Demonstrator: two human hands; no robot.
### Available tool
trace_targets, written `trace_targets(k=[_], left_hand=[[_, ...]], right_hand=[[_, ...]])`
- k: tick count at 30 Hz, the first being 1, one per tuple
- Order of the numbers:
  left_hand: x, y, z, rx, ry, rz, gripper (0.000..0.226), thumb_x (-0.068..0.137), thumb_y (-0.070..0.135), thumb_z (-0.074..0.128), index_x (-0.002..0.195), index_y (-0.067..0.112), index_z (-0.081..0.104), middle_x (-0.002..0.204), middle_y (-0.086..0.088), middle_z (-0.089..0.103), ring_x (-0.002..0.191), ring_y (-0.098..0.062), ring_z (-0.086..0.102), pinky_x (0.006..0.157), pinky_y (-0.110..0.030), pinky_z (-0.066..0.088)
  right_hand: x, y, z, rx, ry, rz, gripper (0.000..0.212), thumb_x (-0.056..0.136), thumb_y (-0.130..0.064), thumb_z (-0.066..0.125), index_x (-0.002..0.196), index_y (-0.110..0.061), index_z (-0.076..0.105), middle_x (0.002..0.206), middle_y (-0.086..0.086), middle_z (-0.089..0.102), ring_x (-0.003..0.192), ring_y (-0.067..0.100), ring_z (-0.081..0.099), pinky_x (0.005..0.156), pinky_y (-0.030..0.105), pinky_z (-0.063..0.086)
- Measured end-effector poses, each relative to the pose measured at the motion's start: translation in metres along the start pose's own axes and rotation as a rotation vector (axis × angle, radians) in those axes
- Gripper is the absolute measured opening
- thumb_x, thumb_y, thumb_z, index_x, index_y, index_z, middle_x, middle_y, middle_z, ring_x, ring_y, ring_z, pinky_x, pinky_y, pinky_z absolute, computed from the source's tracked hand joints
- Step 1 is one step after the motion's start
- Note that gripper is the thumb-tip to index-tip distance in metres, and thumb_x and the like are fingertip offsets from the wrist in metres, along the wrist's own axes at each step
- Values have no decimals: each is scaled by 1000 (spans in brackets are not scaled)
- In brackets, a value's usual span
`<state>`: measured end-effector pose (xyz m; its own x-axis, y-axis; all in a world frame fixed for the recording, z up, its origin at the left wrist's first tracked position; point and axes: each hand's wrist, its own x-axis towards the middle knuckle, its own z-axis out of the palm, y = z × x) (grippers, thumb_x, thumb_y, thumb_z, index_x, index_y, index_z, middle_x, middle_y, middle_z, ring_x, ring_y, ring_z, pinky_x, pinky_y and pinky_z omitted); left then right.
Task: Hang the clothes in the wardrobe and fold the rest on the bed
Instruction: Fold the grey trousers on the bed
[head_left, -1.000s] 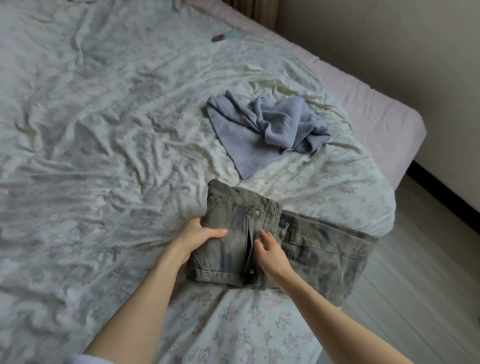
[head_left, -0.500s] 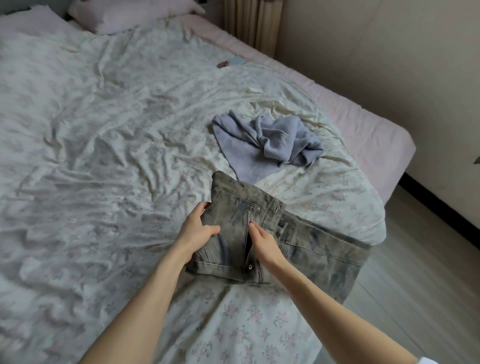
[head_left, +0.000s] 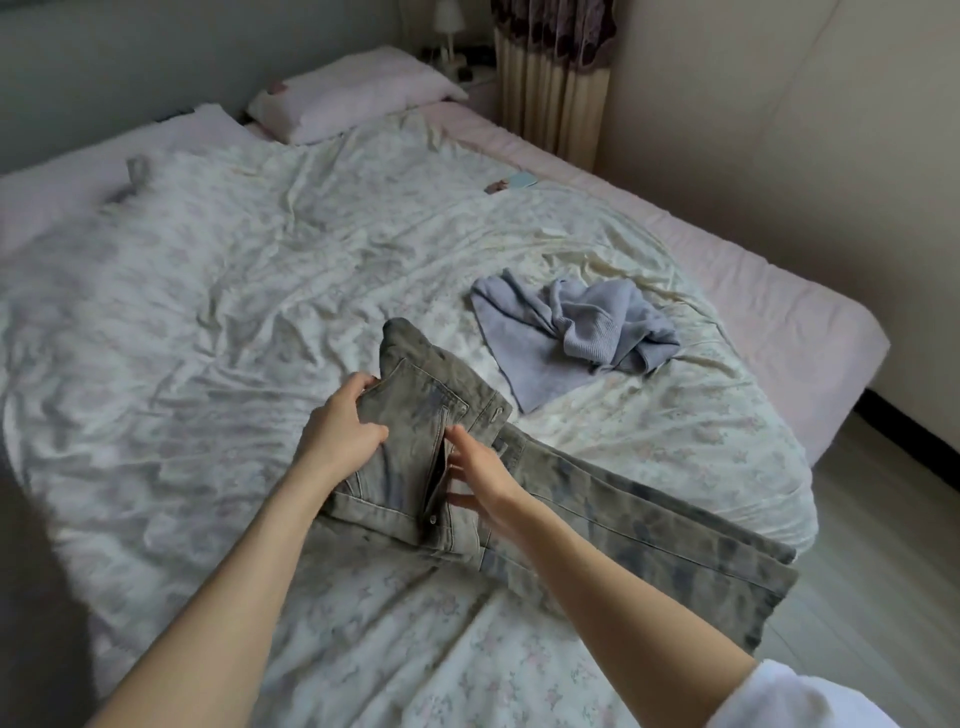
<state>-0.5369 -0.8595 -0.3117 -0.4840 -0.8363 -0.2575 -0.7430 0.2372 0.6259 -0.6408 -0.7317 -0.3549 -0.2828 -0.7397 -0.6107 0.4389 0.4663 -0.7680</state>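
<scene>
The bed (head_left: 156, 322) fills most of the view. It is covered with a pale floral sheet (head_left: 291, 270), very wrinkled, over a pink mattress (head_left: 779, 291) whose edge shows along the right side. Two pink pillows (head_left: 353, 88) lie at the far end, against a grey wall. Behind them a curtain (head_left: 550, 83) with cream stripes hangs in the corner, and a small lamp (head_left: 447, 21) stands next to it. The right wall is plain beige, with a dark baseboard above a light wooden floor (head_left: 872, 545).

The grey washed jeans (head_left: 415, 415) lie on the sheet at the near right part of the bed, with the waist part under the hands and the legs running to the right, over the bed edge. The left hand (head_left: 343, 436) grips the waist area: its fingers curl around the left edge of the cloth and the thumb presses on top. The right hand (head_left: 483, 467) has its fingers nearly straight; they touch the denim at the fly, just to the right of the left thumb.

Beyond the right fingertips, a crumpled lilac sweater (head_left: 571, 332) lies on the sheet, apart from the jeans. Much farther beyond, near the mattress edge, there is a small light blue object (head_left: 519, 180); I cannot tell what it is.
</scene>
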Motion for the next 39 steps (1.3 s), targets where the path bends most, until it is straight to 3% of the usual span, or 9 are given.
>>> trace_targets(k=[5, 12, 15, 18, 21, 28, 31, 35, 39], left_hand=[[-19, 19, 79, 238, -112, 87, 47, 84, 20, 56, 125, 35, 39, 111, 5, 62, 79, -21, 59, 59, -28, 38], [-62, 44, 192, -110, -796, 213, 47, 84, 31, 63, 129, 40, 50, 123, 19, 51, 116, -7, 50, 95, -20, 38], [-80, 44, 225, -276, -924, 169, 45, 89, 16, 58, 128, 37, 53, 131, 19, 51, 128, -2, 43, 109, -22, 32], [-89, 38, 248, -247, -735, 173, 43, 92, 14, 53, 131, 31, 53, 136, 17, 46, 133, -5, 36, 107, -17, 26], [-86, 19, 261, 127, -529, 209, 51, 96, 28, 47, 144, 35, 33, 157, 6, 17, 145, -16, 7, 118, -40, 9], [-76, -26, 279, 727, -629, 263, 75, 92, 59, 37, 146, 43, -12, 154, -2, -29, 138, -34, -31, 108, -60, -15], [-85, -22, 290, 743, -548, 307, 75, 90, 60, 40, 148, 42, -4, 156, 1, -23, 140, -34, -27, 109, -61, -12], [-82, -27, 291, 664, -218, 232, 70, 91, 53, 41, 151, 34, 9, 159, -3, -9, 144, -29, -15, 112, -54, -2], [-75, -55, 294, 621, -218, 138, 78, 89, 64, 33, 148, 36, -9, 152, 1, -29, 143, -32, -21, 111, -58, -6]], right_hand=[[4, 36, -53, 164, 8, 105, 54, 100, -51, 23, 143, -21, 36, 144, 7, 41, 126, 27, 45, 104, 45, 39], [-28, 104, -162, 574, 118, 42, 60, 95, -60, 29, 117, -19, 66, 122, 7, 64, 111, 20, 62, 85, 33, 51], [-44, 132, -194, 416, 282, 131, 54, 88, -59, 49, 121, -17, 60, 113, 10, 68, 99, 23, 67, 70, 32, 53], [-48, 156, -209, 238, 401, 207, 45, 87, -42, 62, 123, -20, 46, 105, 5, 69, 82, 18, 70, 59, 29, 51], [-39, 172, -215, 219, 452, 188, 33, 90, -28, 62, 118, -24, 44, 103, 1, 67, 81, 15, 69, 58, 26, 52], [-27, 177, -225, -333, 717, 337, 35, 91, -17, 49, 125, -13, 41, 122, 8, 54, 97, 25, 55, 80, 36, 46], [-31, 168, -217, -731, 915, -6, 47, 88, -7, 47, 134, -10, 40, 131, 12, 46, 116, 28, 47, 91, 41, 42], [-13, 149, -202, -1330, 614, -581, 58, 84, -11, 55, 140, -16, 41, 141, 10, 45, 134, 32, 38, 109, 61, 25], [21, 156, -212, -1648, 276, -321, 57, 98, -44, 25, 150, -35, 2, 159, 1, -5, 146, 26, -10, 111, 59, -13]])
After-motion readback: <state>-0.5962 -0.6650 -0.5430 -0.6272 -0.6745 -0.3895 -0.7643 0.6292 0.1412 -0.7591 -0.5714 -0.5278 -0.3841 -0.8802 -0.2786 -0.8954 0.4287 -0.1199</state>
